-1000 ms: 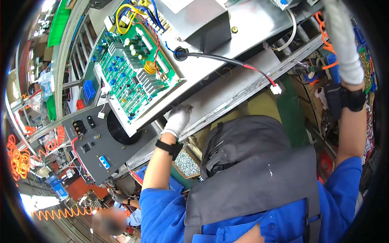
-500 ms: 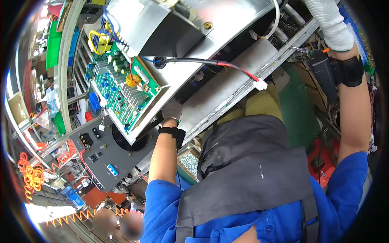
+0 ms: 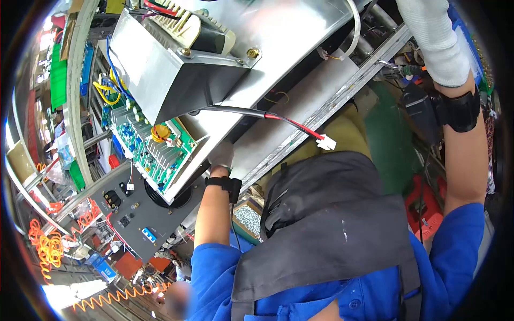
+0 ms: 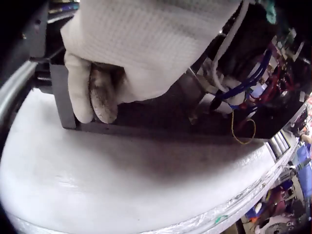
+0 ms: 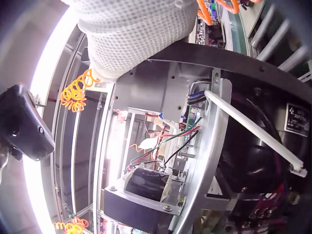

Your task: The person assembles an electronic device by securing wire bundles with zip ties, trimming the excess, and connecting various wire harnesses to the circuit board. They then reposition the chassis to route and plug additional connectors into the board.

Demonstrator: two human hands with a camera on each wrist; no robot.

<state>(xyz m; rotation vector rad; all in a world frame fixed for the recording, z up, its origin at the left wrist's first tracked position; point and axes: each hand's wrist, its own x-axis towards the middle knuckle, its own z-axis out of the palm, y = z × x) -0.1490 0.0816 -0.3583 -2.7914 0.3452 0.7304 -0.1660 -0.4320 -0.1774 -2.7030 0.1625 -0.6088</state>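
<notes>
A metal panel (image 3: 230, 115) stands tilted, carrying a dark-sided transformer (image 3: 198, 88) and a green circuit board (image 3: 155, 150). My left hand (image 3: 220, 154), in a white glove, is at the panel's lower edge and partly hidden by it. In the left wrist view, its bent fingers (image 4: 103, 100) hook over the wall of a dark metal chassis (image 4: 146, 132), which sits on a white surface. My gloved right hand (image 3: 433, 40) reaches to the top right of the head view, its fingertips hidden. The right wrist view has its glove (image 5: 139, 41) against the dark chassis end.
A black lead with a white connector (image 3: 326, 142) hangs from the panel. A grey panel with a fan (image 3: 171, 198) stands at the left. A metal rail (image 3: 321, 109) runs along the front, and orange coiled hoses (image 3: 48, 246) hang at far left.
The panel has tipped, showing more of the transformer's side, and its lead has swung lower and left. My left hand has gone from beside the panel's edge to partly beneath it. The right arm shifted slightly.
</notes>
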